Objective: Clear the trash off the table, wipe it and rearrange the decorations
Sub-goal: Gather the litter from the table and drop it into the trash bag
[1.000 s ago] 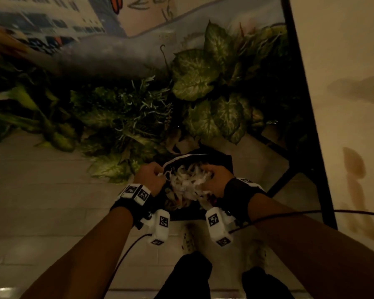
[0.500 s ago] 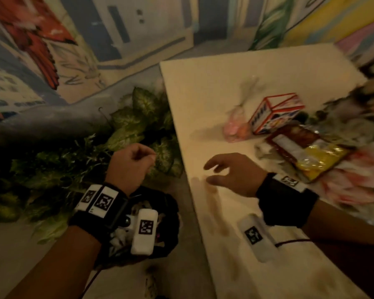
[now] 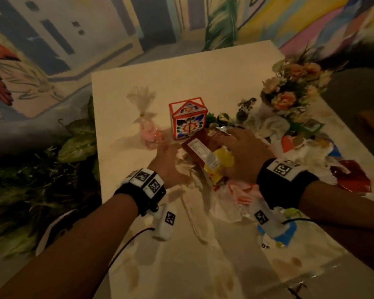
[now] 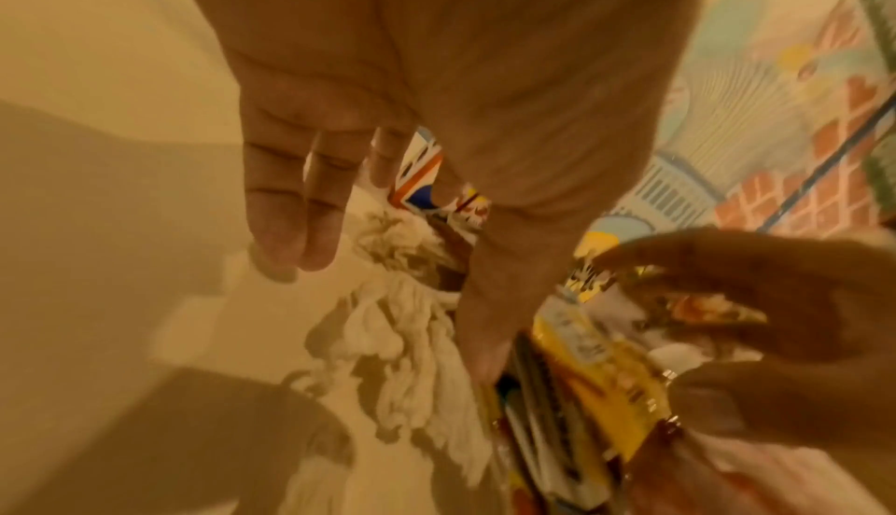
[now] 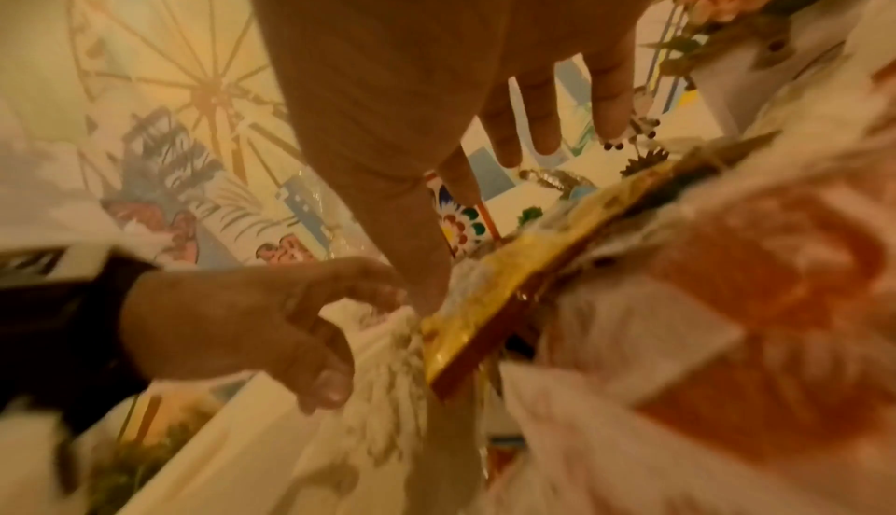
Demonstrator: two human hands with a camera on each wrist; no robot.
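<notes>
On the white table (image 3: 181,83) lies a red and yellow snack wrapper (image 3: 207,156) on crumpled white tissue (image 3: 188,167). My left hand (image 3: 173,160) is at the wrapper's left side, fingers straight; in the left wrist view its thumb reaches down to the wrapper (image 4: 596,389) beside the tissue (image 4: 402,316). My right hand (image 3: 235,145) hovers spread over the wrapper's right side, holding nothing. A white plastic bag with orange print (image 3: 235,195) lies under my right wrist. The decorations stand behind: a flowered box (image 3: 188,120), a pink candy pouch (image 3: 148,128) and a flower bouquet (image 3: 294,91).
More trash covers the table's right half: a red wrapper (image 3: 350,178), a blue and white pack (image 3: 276,231) and crumpled paper (image 3: 272,124). A small figurine (image 3: 245,108) stands by the bouquet. Brown stains mark the near table edge. Green plants (image 3: 73,143) line the floor on the left.
A second ago both hands pressed white trash into a black bag on the floor. The view has swung up to the table, and both hands have moved to the snack wrapper.
</notes>
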